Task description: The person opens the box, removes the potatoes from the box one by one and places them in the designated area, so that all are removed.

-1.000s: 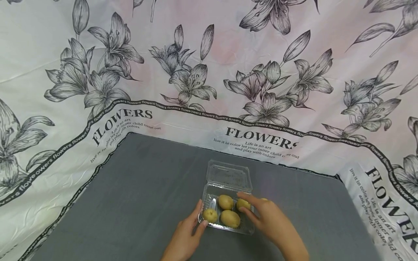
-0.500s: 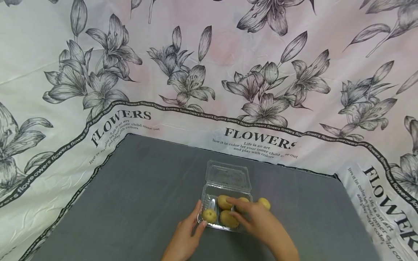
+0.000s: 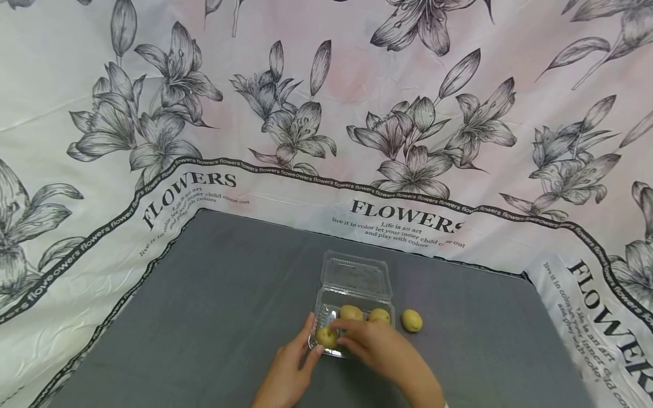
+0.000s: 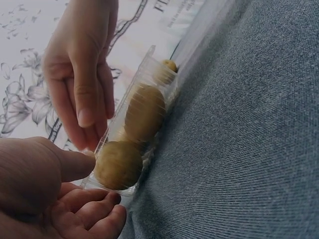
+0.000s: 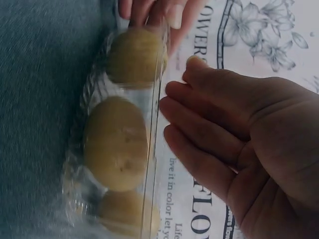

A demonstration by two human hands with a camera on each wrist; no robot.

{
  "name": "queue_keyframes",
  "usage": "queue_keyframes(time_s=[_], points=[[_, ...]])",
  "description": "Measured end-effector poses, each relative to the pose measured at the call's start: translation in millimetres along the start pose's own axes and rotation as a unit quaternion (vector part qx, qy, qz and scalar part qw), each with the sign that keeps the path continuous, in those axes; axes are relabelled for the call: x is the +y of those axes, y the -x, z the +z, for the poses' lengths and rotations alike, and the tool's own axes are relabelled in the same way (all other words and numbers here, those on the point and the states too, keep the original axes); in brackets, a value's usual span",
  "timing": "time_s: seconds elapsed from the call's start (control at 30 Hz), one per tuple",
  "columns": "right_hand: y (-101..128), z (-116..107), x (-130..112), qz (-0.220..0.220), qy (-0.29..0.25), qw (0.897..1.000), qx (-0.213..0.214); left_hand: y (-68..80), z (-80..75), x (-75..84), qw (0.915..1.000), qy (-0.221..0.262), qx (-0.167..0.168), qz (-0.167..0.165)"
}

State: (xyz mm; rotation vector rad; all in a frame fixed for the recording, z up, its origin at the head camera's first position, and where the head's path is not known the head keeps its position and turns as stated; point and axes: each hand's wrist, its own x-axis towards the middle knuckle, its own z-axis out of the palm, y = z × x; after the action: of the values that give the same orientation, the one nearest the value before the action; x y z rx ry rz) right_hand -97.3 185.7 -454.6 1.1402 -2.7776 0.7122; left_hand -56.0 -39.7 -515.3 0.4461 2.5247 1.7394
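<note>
A clear plastic clamshell box [image 3: 318, 303] stands with its lid [image 3: 355, 275] raised, holding several yellow potatoes. My left hand [image 3: 292, 360] grips its front left corner, thumb at the rim and fingers low against the side. Beside that thumb lies the front left potato [image 3: 325, 338]. My right hand [image 3: 385, 348] hovers over the front of the box, its loosely bent fingertips close to that potato. In the right wrist view its fingers [image 5: 199, 119] reach over the rim, nothing between them. The front right potato [image 5: 115, 144] is hidden in the head view by this hand. Two potatoes, a left one [image 3: 351, 313] and a right one [image 3: 380, 315], sit at the back.
One more potato [image 3: 411, 321] lies on the dark grey tabletop [image 3: 229, 294], just right of the box. White cloth [image 3: 296, 187] printed with flowers and lettering borders the table at the back and sides.
My right hand has left the back right potato and moved left across the box to the front left one. The loose potato on the right has come into view. My left hand stays put.
</note>
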Motion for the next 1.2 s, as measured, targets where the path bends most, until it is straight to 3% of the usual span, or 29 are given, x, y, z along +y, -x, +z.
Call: queue_keyframes(time_s=[0.13,0.43,0.7,1.2], points=[[-5,3,-4,0.013,0.007,1.0,-0.027,-0.1,0.4,-1.0,1.0,-0.005,0.001,0.0],[-11,10,-8,0.006,0.03,0.999,-0.028,0.6,-0.8,0.3,0.9999,-0.008,-0.001,-0.011],[-16,14,-11,0.044,0.026,0.998,-0.045,-0.5,-0.8,0.8,0.9994,-0.003,-0.012,-0.033],[-24,20,-14,0.061,0.043,0.996,-0.055,-0.3,-1.3,-1.5,0.9997,-0.004,-0.008,-0.023]])
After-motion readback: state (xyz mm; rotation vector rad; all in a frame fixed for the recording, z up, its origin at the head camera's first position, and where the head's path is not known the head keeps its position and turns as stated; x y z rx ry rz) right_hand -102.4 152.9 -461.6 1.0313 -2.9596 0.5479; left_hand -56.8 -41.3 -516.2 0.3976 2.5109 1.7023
